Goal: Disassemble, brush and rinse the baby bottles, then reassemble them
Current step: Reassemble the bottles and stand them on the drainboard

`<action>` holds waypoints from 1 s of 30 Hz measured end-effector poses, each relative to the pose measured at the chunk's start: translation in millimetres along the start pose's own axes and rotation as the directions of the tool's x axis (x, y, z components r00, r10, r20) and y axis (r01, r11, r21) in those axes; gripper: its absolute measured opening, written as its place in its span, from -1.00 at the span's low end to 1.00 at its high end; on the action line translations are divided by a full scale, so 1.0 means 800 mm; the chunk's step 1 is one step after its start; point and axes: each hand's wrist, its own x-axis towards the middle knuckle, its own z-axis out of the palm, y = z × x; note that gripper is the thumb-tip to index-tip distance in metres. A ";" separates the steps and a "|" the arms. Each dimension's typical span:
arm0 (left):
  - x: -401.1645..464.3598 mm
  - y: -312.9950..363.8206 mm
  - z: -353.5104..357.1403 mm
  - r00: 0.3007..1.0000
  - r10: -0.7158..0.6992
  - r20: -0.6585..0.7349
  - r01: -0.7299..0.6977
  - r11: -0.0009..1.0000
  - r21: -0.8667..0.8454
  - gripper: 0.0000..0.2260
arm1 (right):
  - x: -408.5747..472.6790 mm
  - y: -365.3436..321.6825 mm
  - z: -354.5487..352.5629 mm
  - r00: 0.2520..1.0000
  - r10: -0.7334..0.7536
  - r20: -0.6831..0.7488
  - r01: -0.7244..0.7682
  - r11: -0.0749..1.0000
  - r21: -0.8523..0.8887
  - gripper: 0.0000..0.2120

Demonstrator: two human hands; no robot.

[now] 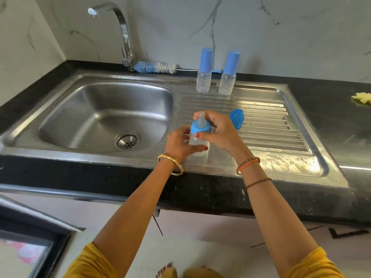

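Steel drainboard (261, 121) beside sink (104, 117); left hand (178, 144) grips bottle (197, 144); right hand (218, 131) fingers curled on ring (200, 128); disassembly step, likely; next: twist ring off.

Home kitchen. I stand at a stainless steel sink with ribbed drainboard (261, 125), set into a black speckled stone surface (200, 189). Curved chrome tap (120, 23), white marble-veined wall panels (281, 27), pale cabinet fronts (210, 223) below.

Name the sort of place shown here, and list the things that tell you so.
Most likely a home kitchen: a steel sink with ribbed draining board, a curved tap, and a dark stone counter under marble-look walls.
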 end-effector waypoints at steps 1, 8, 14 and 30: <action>0.000 -0.001 0.000 1.000 0.008 -0.005 -0.008 1.000 0.000 -0.49 | -0.002 0.001 0.003 0.998 0.001 -0.061 -0.002 1.000 -0.006 -0.53; 0.002 -0.002 -0.002 0.999 0.035 0.013 -0.035 0.999 0.020 -0.54 | -0.005 -0.003 0.023 0.978 0.064 -0.199 -0.074 0.996 -0.043 -0.48; 0.003 -0.003 -0.003 1.000 0.021 0.021 -0.022 0.999 0.037 -0.49 | 0.004 -0.002 -0.015 0.972 0.122 0.201 -0.122 0.992 -0.015 -0.46; 0.005 0.005 -0.006 0.999 -0.017 0.042 0.012 0.994 0.108 -0.48 | -0.004 -0.004 -0.015 0.982 0.163 0.091 -0.157 0.985 -0.071 -0.49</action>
